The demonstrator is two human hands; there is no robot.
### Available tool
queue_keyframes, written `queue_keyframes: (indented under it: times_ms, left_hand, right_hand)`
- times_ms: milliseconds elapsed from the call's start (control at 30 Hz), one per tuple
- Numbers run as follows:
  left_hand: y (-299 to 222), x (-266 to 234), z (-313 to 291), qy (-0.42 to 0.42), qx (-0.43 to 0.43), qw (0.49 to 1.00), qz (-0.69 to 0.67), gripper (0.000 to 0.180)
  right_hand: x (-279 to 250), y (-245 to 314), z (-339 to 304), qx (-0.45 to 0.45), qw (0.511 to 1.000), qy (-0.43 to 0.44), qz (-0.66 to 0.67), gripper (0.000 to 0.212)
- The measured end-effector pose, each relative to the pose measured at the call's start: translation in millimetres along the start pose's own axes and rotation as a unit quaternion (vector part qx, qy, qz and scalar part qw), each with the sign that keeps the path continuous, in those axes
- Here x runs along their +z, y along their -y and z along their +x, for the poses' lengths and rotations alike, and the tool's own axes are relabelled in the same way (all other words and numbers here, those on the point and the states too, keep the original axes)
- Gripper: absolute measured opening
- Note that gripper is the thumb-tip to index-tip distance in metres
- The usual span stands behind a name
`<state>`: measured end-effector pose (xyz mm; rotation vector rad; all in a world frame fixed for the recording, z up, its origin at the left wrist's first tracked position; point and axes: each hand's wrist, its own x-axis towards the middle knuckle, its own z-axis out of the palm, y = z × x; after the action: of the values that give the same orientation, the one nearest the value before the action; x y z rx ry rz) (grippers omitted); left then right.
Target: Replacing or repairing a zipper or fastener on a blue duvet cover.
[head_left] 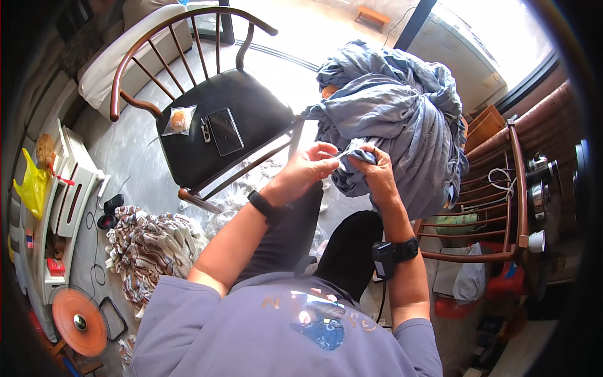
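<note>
A large heap of blue-grey cloth (396, 113) is piled up in front of me, a little to the right. My right hand (377, 171) is closed on a bunched edge of this cloth. Beside it on the left, my left hand (312, 164) pinches a thin pale strip or thread (342, 151) that runs to the bunched edge. Whether the strip is part of the cloth I cannot tell. Both hands are close together above my knees.
A wooden chair with a black seat (257, 94) stands front left, bearing a phone-like dark slab (226, 131), a nail clipper-like tool (205, 130) and a wrapped bun (179, 119). Patterned knit fabric (154, 251) and an orange fan (79, 322) lie left. A wooden rack (518, 188) stands right.
</note>
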<state>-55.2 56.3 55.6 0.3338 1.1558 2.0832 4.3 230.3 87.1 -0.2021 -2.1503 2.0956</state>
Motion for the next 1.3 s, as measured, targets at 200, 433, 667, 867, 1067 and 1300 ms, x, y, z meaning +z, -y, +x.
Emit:
queue_keyframes:
  times_ms: [200, 433, 667, 867, 1067, 1300]
  left_hand:
    - [-7.4, -4.9, -22.1, 0.019, 0.038, 0.986, 0.159, 0.021]
    - [-37.4, -42.6, -58.2, -0.065, 0.060, 0.947, 0.310, 0.021]
    - [-162.9, -237.7, -322.7, -0.506, 0.119, 0.732, 0.441, 0.020]
    - [-93.3, -54.7, -150.9, -0.272, 0.174, 0.861, 0.394, 0.021]
    - [-15.4, 68.0, -5.6, 0.009, 0.099, 0.916, 0.389, 0.042]
    - [-47.8, 59.9, -49.6, -0.014, 0.045, 0.800, 0.598, 0.018]
  right_hand:
    - [-0.7, -18.5, -3.9, 0.009, 1.000, 0.005, -0.001, 0.009]
    - [-29.6, 5.0, -8.4, 0.000, 0.995, -0.003, 0.102, 0.005]
    - [-82.3, -12.3, 2.0, -0.063, 0.990, -0.033, 0.125, 0.005]
    - [-34.5, -9.7, -2.9, -0.042, 0.994, 0.098, 0.026, 0.010]
    - [-34.0, 6.7, -4.9, -0.067, 0.986, 0.149, 0.007, 0.011]
    - [-36.7, -4.2, -5.6, -0.155, 0.977, 0.101, -0.108, 0.010]
